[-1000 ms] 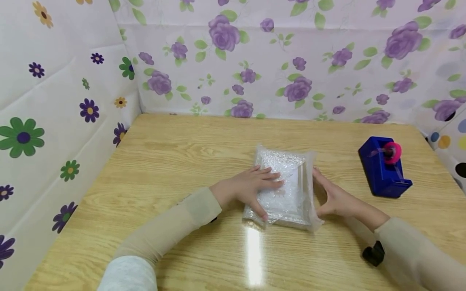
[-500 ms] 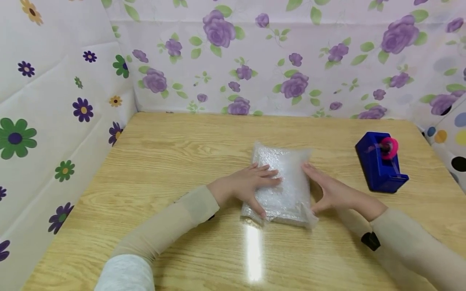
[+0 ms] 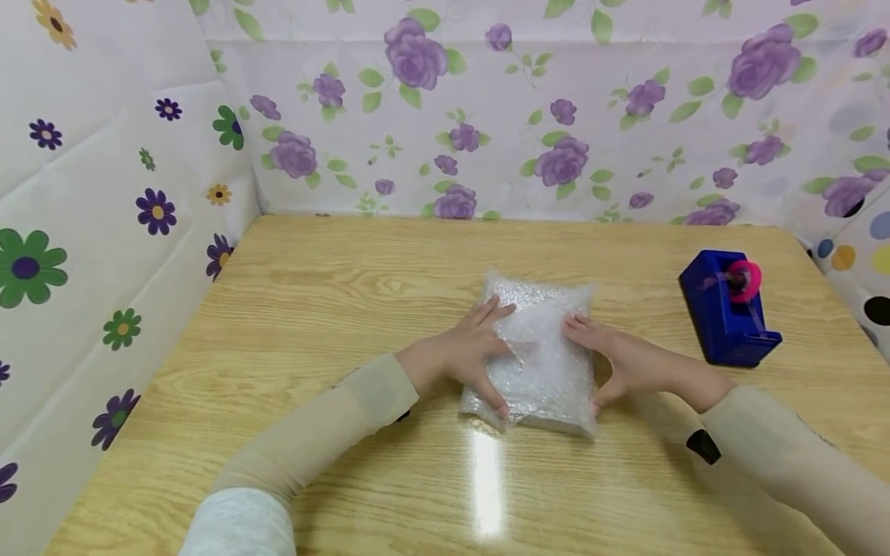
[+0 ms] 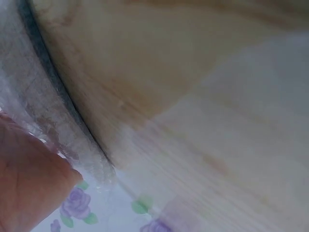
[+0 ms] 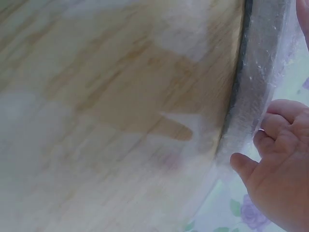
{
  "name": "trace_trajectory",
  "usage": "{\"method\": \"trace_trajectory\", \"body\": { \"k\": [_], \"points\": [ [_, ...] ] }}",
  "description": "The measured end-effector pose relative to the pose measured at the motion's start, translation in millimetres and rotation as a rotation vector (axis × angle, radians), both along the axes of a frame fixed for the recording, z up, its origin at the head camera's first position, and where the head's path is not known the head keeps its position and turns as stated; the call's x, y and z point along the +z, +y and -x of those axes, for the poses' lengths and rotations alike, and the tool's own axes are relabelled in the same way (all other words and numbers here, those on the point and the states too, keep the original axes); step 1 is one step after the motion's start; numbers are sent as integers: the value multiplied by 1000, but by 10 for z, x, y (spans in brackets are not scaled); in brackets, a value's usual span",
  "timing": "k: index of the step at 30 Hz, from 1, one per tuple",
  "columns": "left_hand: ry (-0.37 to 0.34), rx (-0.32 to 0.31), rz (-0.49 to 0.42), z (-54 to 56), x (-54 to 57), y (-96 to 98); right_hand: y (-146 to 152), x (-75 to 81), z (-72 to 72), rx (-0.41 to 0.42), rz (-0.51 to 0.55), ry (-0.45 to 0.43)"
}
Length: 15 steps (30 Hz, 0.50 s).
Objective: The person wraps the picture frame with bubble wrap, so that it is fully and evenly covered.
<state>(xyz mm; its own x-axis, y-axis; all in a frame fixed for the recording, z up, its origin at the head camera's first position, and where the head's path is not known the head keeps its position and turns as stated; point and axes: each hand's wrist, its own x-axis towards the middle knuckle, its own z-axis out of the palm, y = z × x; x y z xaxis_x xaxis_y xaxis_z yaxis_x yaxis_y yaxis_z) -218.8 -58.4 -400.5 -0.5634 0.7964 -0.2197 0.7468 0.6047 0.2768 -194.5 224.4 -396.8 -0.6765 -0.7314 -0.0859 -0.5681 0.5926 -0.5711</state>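
A flat, rectangular package in bubble wrap (image 3: 545, 390) lies on the table; through the wrap its contents are blurred. My left hand (image 3: 469, 357) rests spread on its left half, with the index finger showing faintly beneath a layer of the wrap. On the right side, my right hand (image 3: 629, 361) lays its fingers on the folded-over wrap, thumb near the front right corner. The wrist views show the package's wrapped side edge (image 4: 48, 92) beside the left hand (image 4: 31, 181), and the same kind of edge (image 5: 258, 63) by the right hand (image 5: 285, 164).
A blue tape dispenser (image 3: 730, 313) with a pink-cored roll (image 3: 745, 281) stands on the right of the wooden table (image 3: 348, 286). Flower-patterned sheets (image 3: 514, 108) hang behind the table and along its left side.
My right hand has moved left, folding the raised right flap of bubble wrap over the package top. The left hand stays put, and its index finger is now under the flap.
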Motion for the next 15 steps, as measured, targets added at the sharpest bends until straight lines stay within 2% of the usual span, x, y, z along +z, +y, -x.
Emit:
{"method": "trace_trajectory", "body": {
  "k": [3,8,15],
  "points": [
    [-12,23,11,-6,9,0,2,-5,-1,5,23,-13],
    [-1,22,8,13,-20,2,20,-44,2,14,65,-28],
    [13,25,19,26,-40,-30,14,-14,26,28,36,-28]
  ]
}}
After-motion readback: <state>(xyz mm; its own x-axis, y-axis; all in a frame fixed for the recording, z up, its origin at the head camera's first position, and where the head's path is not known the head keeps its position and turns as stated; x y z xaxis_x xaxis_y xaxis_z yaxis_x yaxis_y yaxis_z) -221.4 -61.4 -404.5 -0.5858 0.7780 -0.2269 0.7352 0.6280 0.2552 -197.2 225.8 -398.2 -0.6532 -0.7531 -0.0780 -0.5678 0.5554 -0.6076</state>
